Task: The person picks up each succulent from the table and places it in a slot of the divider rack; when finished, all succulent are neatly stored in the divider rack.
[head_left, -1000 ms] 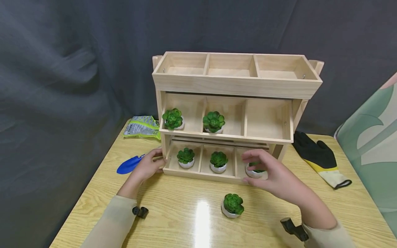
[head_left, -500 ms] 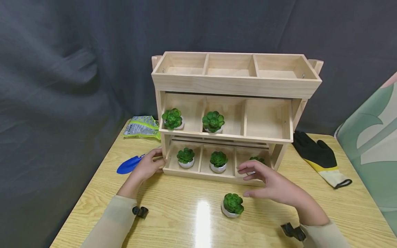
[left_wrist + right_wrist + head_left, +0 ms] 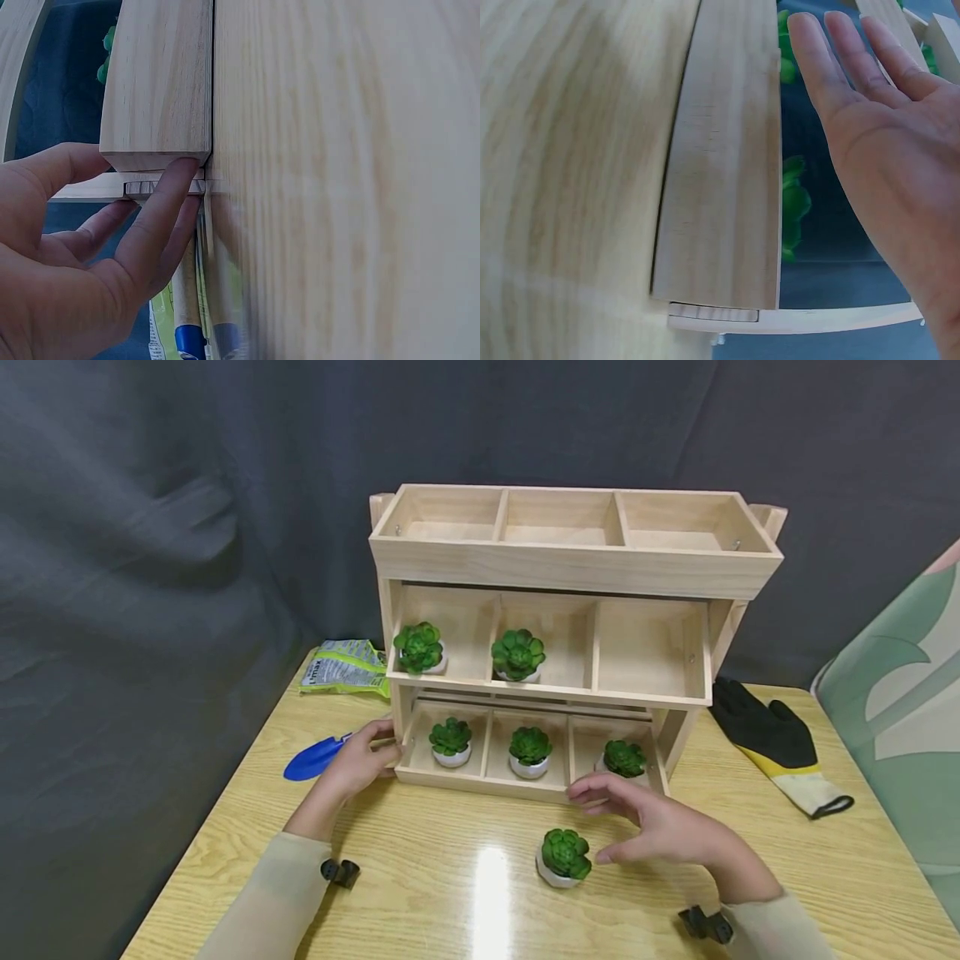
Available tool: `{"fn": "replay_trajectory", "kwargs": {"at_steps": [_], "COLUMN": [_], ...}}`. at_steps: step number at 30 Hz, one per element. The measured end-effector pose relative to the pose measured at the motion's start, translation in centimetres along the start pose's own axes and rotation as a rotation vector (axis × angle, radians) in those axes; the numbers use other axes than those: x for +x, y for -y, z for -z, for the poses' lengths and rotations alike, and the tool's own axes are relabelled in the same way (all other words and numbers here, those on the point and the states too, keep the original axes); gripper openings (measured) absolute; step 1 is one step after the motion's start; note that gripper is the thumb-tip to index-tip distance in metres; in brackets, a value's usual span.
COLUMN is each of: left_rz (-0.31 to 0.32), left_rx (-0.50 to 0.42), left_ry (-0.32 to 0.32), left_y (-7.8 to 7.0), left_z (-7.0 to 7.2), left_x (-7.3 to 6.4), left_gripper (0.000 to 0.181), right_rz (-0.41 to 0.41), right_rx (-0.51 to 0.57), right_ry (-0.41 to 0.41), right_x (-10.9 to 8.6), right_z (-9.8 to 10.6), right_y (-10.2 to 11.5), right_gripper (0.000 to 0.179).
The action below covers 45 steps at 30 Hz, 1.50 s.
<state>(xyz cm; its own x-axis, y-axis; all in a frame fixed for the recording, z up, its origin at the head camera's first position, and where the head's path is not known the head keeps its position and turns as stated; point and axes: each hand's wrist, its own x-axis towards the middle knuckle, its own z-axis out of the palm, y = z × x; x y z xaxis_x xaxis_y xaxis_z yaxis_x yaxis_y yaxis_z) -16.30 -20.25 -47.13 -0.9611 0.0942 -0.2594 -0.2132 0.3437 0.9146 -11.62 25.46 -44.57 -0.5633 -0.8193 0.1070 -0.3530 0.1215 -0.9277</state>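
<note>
A three-tier wooden plant stand stands on the table, each tier split into three compartments. My left hand holds its lower left end, fingertips against the end of the bottom tray. My right hand, fingers parted and holding nothing, hovers in front of the bottom tray's right part. Left of its thumb, a potted succulent in a white pot stands tilted on the table. The bottom tray has one succulent per compartment, the right one just beyond my right fingers. Two more, left and middle, sit in the middle tier.
A blue trowel lies left of the stand, by my left hand. Behind it is a green and grey bag. A black, yellow and white glove lies to the right. Dark cloth hangs behind the table.
My right hand has drawn back from the bottom tray's right succulent, down toward the succulent on the table, baring the one in the tray. The left hand stays where it was.
</note>
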Motion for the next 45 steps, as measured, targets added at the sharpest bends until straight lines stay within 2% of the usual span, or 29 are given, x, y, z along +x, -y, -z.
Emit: {"fn": "replay_trajectory", "kwargs": {"at_steps": [4, 11, 16, 26, 31, 36, 45], "left_rz": [-0.003, -0.009, -0.006, -0.002, 0.004, 0.002, 0.006], "left_rx": [0.001, 0.003, 0.005, 0.013, 0.012, 0.009, 0.011], "left_ry": [0.000, 0.004, 0.004, -0.001, -0.004, -0.004, -0.005], "left_y": [-0.1, -0.2, -0.2, -0.2, -0.2, -0.2, 0.0], "left_z": [0.0, 0.0, -0.1, 0.0, 0.0, 0.1, 0.2], "left_x": [0.0, -0.3, -0.3, -0.1, -0.1, -0.1, 0.0], "left_gripper": [0.061, 0.062, 0.061, 0.061, 0.061, 0.061, 0.060], "right_rz": [-0.003, -0.091, -0.089, -0.151, -0.109, -0.062, -0.100], "right_rx": [0.042, 0.081, 0.093, 0.015, -0.053, -0.051, -0.032], "right_ry": [0.029, 0.081, 0.090, 0.087, 0.099, 0.112, 0.129], "right_x": [-0.2, -0.4, -0.1, 0.1, 0.2, 0.4, 0.8], "right_z": [-0.3, -1.0, -1.5, -2.2, -2.4, -2.5, -2.6], "right_y": [-0.5, -0.8, -1.3, -1.7, -2.0, -2.6, -2.9], "right_gripper": [0.073, 0.078, 0.080, 0.079, 0.076, 0.072, 0.072]}}
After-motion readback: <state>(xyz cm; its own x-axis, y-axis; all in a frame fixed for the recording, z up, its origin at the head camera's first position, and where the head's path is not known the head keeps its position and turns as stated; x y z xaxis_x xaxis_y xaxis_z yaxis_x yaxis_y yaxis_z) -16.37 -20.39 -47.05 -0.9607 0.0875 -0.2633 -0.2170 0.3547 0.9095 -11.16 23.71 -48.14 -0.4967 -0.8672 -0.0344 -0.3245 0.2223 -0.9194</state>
